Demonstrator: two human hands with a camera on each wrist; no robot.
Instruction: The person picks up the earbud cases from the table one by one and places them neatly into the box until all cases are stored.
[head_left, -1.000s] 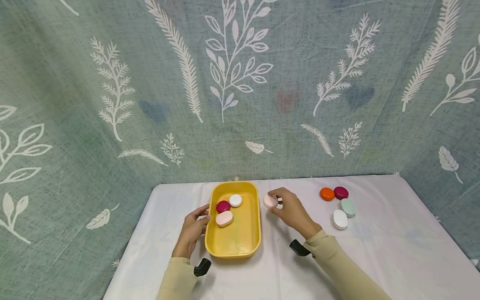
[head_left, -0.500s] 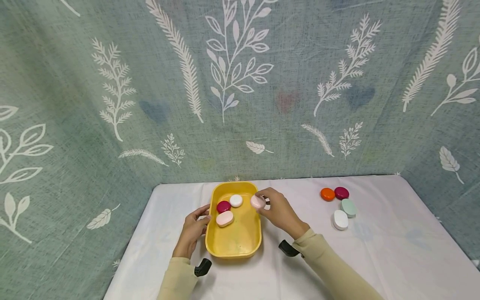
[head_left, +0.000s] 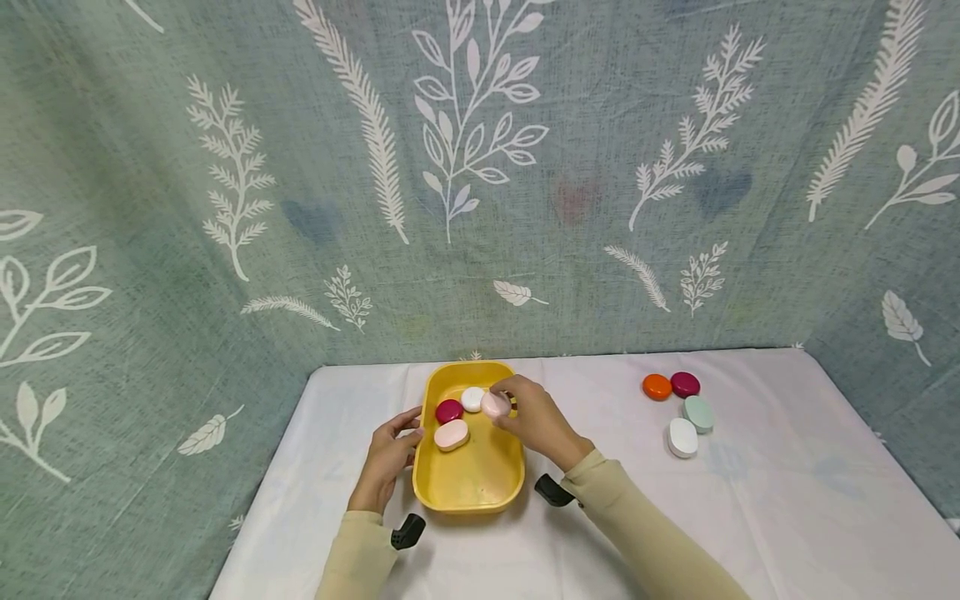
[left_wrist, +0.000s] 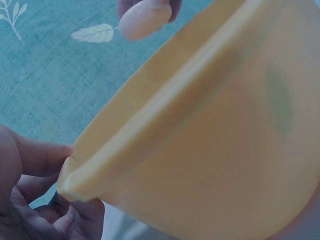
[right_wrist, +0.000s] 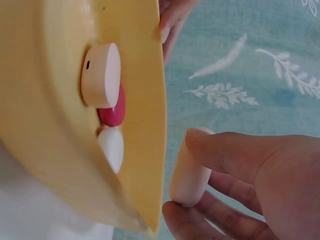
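A yellow plastic tray [head_left: 468, 487] stands on the white cloth. My left hand [head_left: 386, 462] holds its left rim; in the left wrist view, the thumb [left_wrist: 47, 156] is at the rim with curled fingers beneath. Over the tray's upper right, my right hand [head_left: 538, 421] pinches a smooth pale pink soap-like bar [right_wrist: 191, 172] between thumb and fingers. Inside the tray lie a round crimson piece [head_left: 449, 411], a round white piece [head_left: 472, 399] and a pale pink oval bar [head_left: 452, 435], which shows a small dark slot in the right wrist view.
Right of the tray, an orange round piece [head_left: 657, 387], another crimson piece [head_left: 686, 384], a mint oval piece [head_left: 698, 413] and a white oval piece [head_left: 682, 437] sit on the cloth [head_left: 780, 500]. A green leaf-patterned curtain [head_left: 480, 292] hangs behind.
My right hand has moved left with the pale pink bar, from beside the tray to over its inside. The left hand stays at the rim.
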